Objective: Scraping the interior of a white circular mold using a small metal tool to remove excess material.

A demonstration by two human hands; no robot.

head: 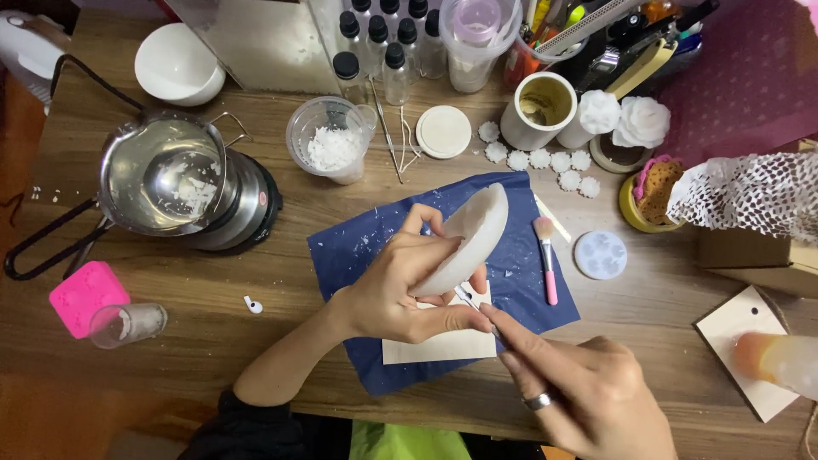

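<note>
At the 9 o'clock edge of the wooden table [256, 281] lay a pink mould [85, 294] with a clear glass [128, 324] on its side just beside it. Toward 10 o'clock a shiny metal pot [162, 175] sat on a round black burner [243, 204]; white flakes clung to its inner wall. A smooth white bowl [179, 64] stood at 11 o'clock. A clear plastic cup [331, 140] near 12 o'clock held white flakes, with a flat round lid [444, 131] beside it.

At centre, a dark blue sheet [366, 247], dusted with white crumbs, covered the table. The left hand [400, 290] was closed around a white disc [469, 238], thumb below and fingers curled over its upper edge. The disc was oval, matte and waxy, and was held above the sheet, tilted on edge. Its long axis ran from 7 o'clock to 1 o'clock, with the upper end pointing toward 1 o'clock.

The right hand [588, 392], wearing a ring, pinched a thin metal tool [477, 311] between thumb and fingertips. The tool pointed toward 10 o'clock, its tip at the disc's lower edge. A pale card [434, 347] lay under both hands.

A pink-handled brush [545, 255] lay upright just right of the disc, and a round translucent mould [600, 255] lay at 3 o'clock. Small white flowers [545, 162] were strung out at 1 o'clock.
</note>
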